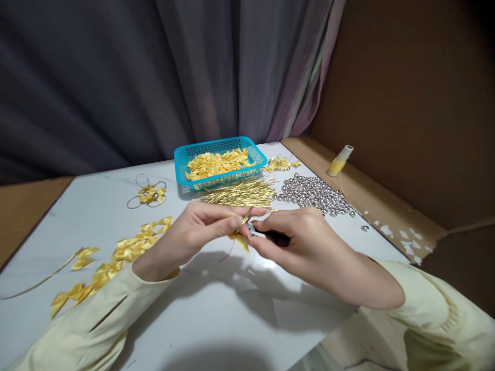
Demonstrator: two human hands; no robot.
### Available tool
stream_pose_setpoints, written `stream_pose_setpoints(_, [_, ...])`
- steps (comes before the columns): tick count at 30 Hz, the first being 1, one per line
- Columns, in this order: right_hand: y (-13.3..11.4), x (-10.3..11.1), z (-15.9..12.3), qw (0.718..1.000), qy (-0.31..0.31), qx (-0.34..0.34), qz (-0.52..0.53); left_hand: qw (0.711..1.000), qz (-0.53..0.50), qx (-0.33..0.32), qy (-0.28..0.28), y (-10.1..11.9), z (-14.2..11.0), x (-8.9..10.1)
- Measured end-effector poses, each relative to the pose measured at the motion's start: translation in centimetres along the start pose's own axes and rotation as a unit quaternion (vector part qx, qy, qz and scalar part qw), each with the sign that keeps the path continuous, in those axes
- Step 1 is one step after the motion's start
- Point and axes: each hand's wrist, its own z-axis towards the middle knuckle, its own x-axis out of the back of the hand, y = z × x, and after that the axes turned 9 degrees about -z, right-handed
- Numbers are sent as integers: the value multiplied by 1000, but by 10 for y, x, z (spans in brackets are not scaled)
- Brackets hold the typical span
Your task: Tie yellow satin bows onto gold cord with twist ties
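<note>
My left hand is closed, pinching a gold twist tie and a yellow ribbon bow between thumb and fingers. A thin strand hangs below the bow. My right hand is closed around a small black-handled tool that looks like scissors or snips. Its metal tip touches or nearly touches the tie by my left fingertips; the exact contact is hidden. Both hands are raised over the middle of the table, in front of a pile of gold twist ties.
A blue basket of yellow bows stands at the back. Silver beads lie to the right, near a glue-like bottle. Yellow bows line the left. Finished-looking wired bows sit behind them. White scraps litter the right edge.
</note>
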Motion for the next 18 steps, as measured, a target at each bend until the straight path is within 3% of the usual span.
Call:
stream_pose_setpoints(6, [1, -4, 0, 1000, 22, 11, 8, 1000, 6, -9, 24, 1, 0, -4])
stream_pose_setpoints(13, [1, 3, -1, 1000, 4, -17, -15, 997, -48, 6, 67, -2, 2, -5])
stream_pose_setpoints(18, [2, 4, -3, 999, 0, -32, -14, 995, -63, 28, 66, -3, 2, -4])
